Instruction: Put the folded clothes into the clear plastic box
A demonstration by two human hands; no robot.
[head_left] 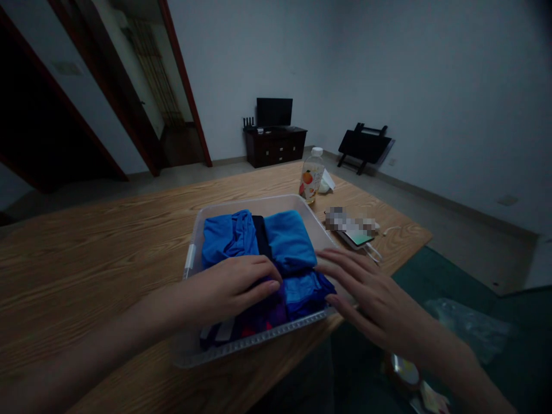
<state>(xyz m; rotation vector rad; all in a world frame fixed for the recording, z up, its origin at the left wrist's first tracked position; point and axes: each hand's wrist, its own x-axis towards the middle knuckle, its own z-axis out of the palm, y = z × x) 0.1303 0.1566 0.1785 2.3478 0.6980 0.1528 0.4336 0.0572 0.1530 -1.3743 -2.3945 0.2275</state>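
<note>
2 hands [248, 282] [364, 290], palms dn, fingers [340, 265] bent, nr clothes [291, 236]

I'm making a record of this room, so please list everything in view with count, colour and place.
Table: 1, wood-brown, foreground
Bin: 1, translucent, on table
Folded cloths: several, mostly blue, some purple and dark, inside bin
Bottle: 1, clear, white cap, behind bin
Crumpled item: 1, whitish, beside bottle
Phone: 1, greenish screen, right of bin
Cable: count unclear, white, by phone
Cabinet: 1, dark brown, far wall
Screen: 1, black, on cabinet
Folded furniture: 1, black, by right wall
Curtain: count unclear, yellowish, through doorway
Plastic bag: 1, clear, lower right
Roll: 1, brownish, lower right
Left hand: 1, over purple cloth
Right hand: 1, at bin's right side
</note>
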